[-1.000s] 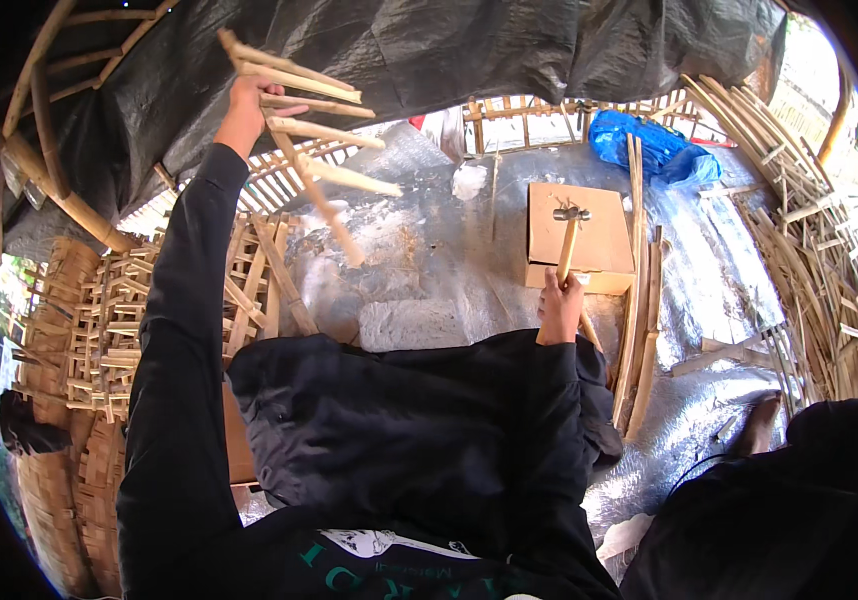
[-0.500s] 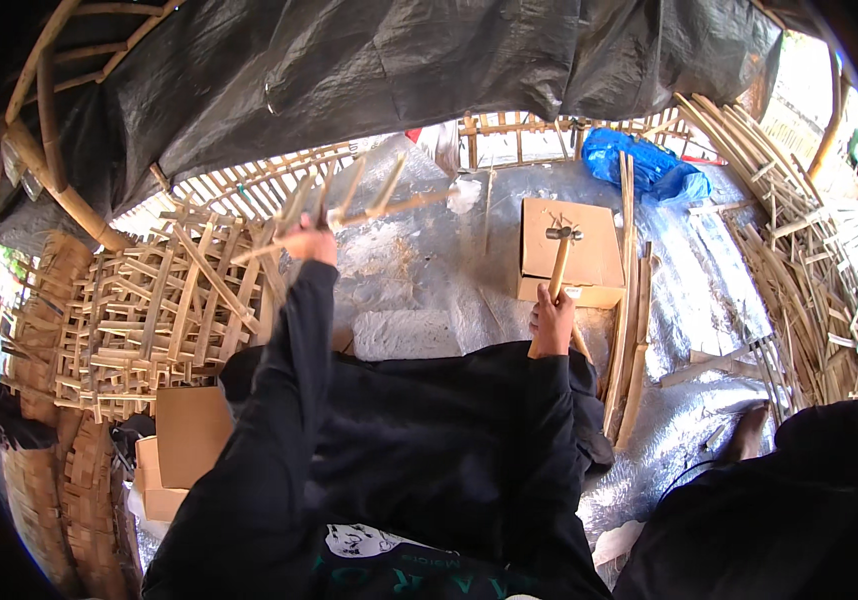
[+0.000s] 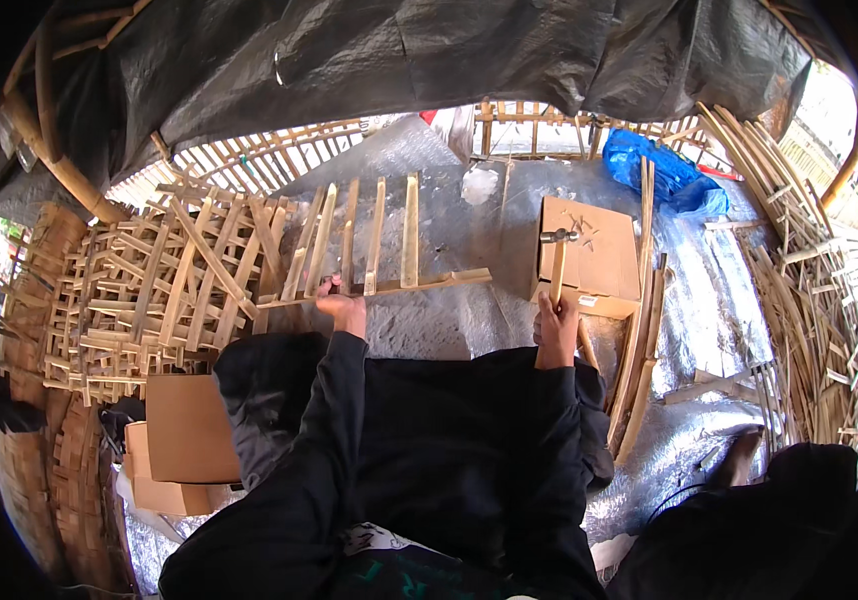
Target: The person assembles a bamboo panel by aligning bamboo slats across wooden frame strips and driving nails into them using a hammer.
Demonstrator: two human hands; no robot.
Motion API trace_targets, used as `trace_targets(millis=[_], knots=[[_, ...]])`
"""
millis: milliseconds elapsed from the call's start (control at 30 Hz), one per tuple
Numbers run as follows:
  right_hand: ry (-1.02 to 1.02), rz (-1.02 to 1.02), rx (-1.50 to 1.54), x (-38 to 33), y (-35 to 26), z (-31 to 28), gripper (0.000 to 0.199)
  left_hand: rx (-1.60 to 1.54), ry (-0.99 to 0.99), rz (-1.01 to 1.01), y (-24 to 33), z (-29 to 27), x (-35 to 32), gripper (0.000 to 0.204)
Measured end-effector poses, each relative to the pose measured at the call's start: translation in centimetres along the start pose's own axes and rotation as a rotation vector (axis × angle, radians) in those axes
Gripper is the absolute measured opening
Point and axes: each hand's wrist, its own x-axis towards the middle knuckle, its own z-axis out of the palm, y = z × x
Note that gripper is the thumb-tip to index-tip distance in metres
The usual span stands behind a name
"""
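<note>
My left hand (image 3: 342, 306) grips a comb-like bamboo frame (image 3: 439, 281) by its long crosspiece, with the fingers closed around the strip. Several slats stand out from that crosspiece toward the far side. In my right hand (image 3: 556, 332) is a hammer (image 3: 558, 268), held by its wooden handle with the head pointing away from me. The hammer head is over a closed cardboard box (image 3: 604, 262). Small thin pieces lie on the box top, too small to name for certain. Under the frame, a pale block (image 3: 417, 335) is partly hidden.
At left lies a pile of bamboo lattice panels (image 3: 139, 300), with an opened cardboard box (image 3: 194, 430) nearer me. Long bamboo strips (image 3: 639, 350) lie right of the closed box. A blue plastic bag (image 3: 664, 175) and stacked slats (image 3: 809, 300) are farther right. Another person's dark-clothed leg (image 3: 769, 520) is at lower right.
The bamboo frame has come down and toward me, from tilted and blurred to nearly level above the floor sheet. My left hand moved with it. The hammer stays over the box.
</note>
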Motion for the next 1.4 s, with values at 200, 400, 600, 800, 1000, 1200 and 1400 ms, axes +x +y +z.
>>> trace_targets(millis=[200, 400, 600, 800, 1000, 1200, 1400], knots=[[0.098, -0.160, -0.315, 1.0, 2.0, 1.2, 0.030, 0.077, -0.116, -0.092, 2.0, -1.3, -3.7, 0.066], [0.190, -0.370, -0.770, 2.7, 3.0, 3.8, 0.043, 0.094, -0.108, -0.117, 4.3, -0.8, -7.2, 0.070], [-0.044, -0.104, -0.320, 2.2, 3.3, 5.2, 0.042, 0.056, -0.131, -0.137, 5.2, -2.1, -7.2, 0.072], [-0.094, -0.108, -0.271, 1.1, 3.6, 4.5, 0.034, 0.093, -0.034, -0.283, 5.8, -1.7, -7.5, 0.049], [-0.111, 0.016, -0.113, 0.4, 3.4, 4.8, 0.034, 0.571, 0.301, -0.347, 7.4, -2.9, -7.3, 0.030], [-0.109, 0.087, -0.097, 1.0, 4.5, 3.7, 0.030, 0.853, -0.026, -0.326, 11.9, -0.7, -14.1, 0.044], [-0.114, 0.030, -0.334, 0.4, 3.2, 3.8, 0.043, 1.513, -0.762, 0.440, 15.8, 7.7, -14.8, 0.034]])
